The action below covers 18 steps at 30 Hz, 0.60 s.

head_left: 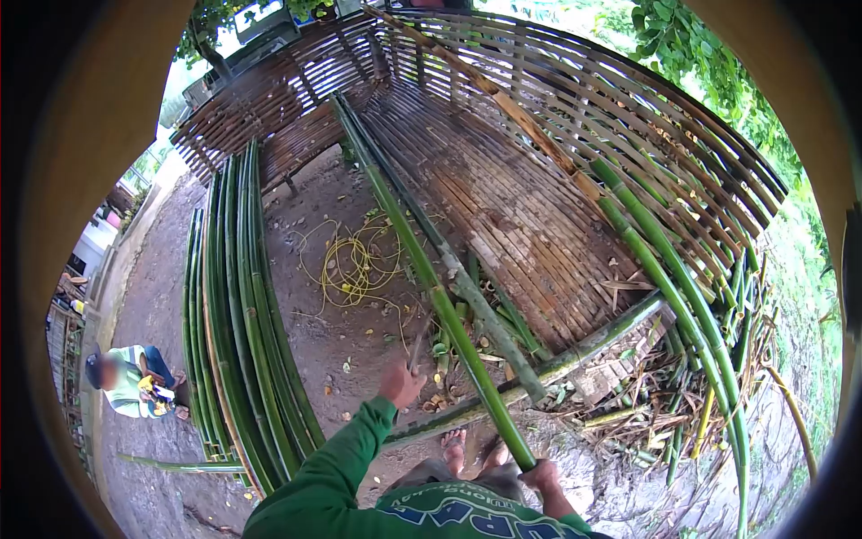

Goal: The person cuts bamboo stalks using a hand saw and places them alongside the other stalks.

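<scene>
My left hand (pixel 401 384) is closed round the handle of a long blade (pixel 417 343), which points up and away, left of a green bamboo pole. My right hand (pixel 540 476) grips the near end of that green bamboo pole (pixel 453 331). The pole slants away to the upper left, its far part resting near the edge of the slatted bamboo bench (pixel 530 229). A greyish pole (pixel 480 305) lies beside it on the right.
Long green bamboo poles (pixel 242 323) lie at the left, near a seated person (pixel 135 382). A tangled yellow cord (pixel 355 265) is on the ground. Further poles (pixel 687 305) lean at the right above cut bamboo scraps (pixel 646 409). Slatted backrests surround the bench.
</scene>
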Tool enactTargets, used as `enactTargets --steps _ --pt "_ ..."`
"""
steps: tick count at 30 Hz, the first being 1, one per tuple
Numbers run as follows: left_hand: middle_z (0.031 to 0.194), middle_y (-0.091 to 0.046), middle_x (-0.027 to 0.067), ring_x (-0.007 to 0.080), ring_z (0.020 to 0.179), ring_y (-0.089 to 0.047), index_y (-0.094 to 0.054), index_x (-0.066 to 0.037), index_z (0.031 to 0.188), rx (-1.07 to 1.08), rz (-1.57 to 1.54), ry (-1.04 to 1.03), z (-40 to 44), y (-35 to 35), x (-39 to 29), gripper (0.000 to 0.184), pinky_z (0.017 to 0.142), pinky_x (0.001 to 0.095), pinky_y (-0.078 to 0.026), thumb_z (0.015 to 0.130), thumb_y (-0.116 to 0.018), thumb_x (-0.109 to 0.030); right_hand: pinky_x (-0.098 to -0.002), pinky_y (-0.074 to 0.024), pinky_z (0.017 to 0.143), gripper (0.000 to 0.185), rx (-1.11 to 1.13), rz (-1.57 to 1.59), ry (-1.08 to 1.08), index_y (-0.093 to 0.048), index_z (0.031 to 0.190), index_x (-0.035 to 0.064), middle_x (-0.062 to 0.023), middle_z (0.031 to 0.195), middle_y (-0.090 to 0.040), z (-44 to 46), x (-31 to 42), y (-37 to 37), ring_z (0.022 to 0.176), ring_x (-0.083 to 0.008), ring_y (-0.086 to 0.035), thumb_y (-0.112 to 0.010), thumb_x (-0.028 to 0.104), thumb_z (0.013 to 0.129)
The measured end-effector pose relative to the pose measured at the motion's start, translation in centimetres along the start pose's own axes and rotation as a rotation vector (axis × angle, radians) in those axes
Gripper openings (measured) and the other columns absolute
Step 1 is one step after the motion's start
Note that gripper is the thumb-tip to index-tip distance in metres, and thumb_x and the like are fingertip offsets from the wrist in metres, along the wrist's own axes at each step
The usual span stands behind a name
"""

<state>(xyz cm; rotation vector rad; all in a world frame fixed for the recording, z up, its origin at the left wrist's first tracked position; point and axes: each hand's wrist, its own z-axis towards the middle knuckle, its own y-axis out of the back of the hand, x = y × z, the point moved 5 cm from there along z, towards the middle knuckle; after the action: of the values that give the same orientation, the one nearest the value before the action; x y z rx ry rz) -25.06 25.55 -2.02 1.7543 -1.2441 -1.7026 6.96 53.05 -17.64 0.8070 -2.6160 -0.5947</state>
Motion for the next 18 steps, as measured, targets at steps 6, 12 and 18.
enactTargets --steps 6,12,18 --pt "0.058 -0.054 0.011 0.022 0.049 -0.052 -0.052 -0.002 0.075 0.121 -0.066 0.002 -12.7 6.8 1.5 0.034 0.049 0.0348 -0.043 0.073 -0.075 -0.026 -0.0388 -0.0504 0.08 0.046 -0.081 0.05 0.186 -0.068 0.101 0.0112 -0.0168 0.098 -0.066 2.2 -1.5 -0.9 0.094 -0.0289 -0.063 -0.064 0.044 0.069" --pt "0.052 -0.047 0.0041 0.0095 0.048 -0.041 -0.05 -0.002 0.071 0.311 -0.232 0.098 -17.2 8.0 0.2 0.027 0.043 0.0306 -0.036 0.072 -0.073 -0.014 -0.0394 -0.0522 0.08 0.037 -0.183 0.076 -0.085 -0.069 0.091 0.0111 -0.0145 0.093 -0.067 -0.3 -1.1 3.3 0.09 -0.0298 -0.065 -0.071 0.028 0.058" --pt "0.047 -0.044 0.0095 0.0182 0.041 -0.046 -0.046 -0.003 0.066 0.477 -0.166 -0.191 -16.0 1.1 -3.4 0.023 0.042 0.0345 -0.036 0.076 -0.066 -0.011 -0.0394 -0.0526 0.078 0.039 -0.138 0.063 -0.113 -0.069 0.094 0.0126 -0.0132 0.093 -0.067 -0.9 -1.0 4.2 0.089 -0.0289 -0.065 -0.07 0.029 0.059"
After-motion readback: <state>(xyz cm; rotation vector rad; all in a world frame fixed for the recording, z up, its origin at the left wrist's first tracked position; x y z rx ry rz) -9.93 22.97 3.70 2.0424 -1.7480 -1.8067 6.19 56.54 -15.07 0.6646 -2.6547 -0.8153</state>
